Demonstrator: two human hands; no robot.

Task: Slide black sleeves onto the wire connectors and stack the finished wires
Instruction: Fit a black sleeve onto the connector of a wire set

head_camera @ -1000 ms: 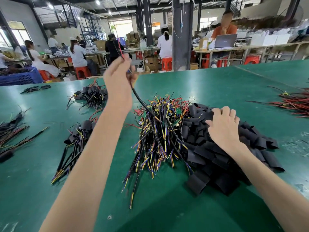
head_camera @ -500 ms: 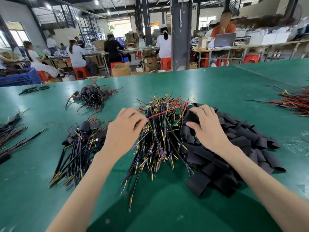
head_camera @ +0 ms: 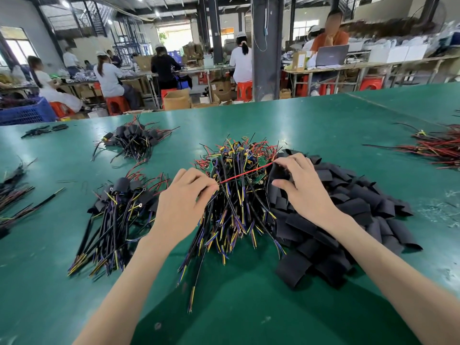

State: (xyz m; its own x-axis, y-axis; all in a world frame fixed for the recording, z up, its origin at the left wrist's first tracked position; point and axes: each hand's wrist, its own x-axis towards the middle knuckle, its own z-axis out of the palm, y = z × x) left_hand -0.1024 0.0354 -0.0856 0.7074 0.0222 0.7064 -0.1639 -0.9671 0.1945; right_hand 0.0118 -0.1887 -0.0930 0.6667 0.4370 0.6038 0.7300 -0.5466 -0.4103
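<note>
left hand pinches red wire | right hand holds sleeve | crate contents unclear

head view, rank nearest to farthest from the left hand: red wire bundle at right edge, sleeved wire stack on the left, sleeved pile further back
1. Sleeved wire stack: just left of the left hand.
2. Back pile: farther up the table, left of centre.
3. Red wire bundle: far right edge.

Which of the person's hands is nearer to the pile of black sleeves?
Right. The right hand lies on the pile of black sleeves; the left hand is across the wire heap, off the pile.
</note>
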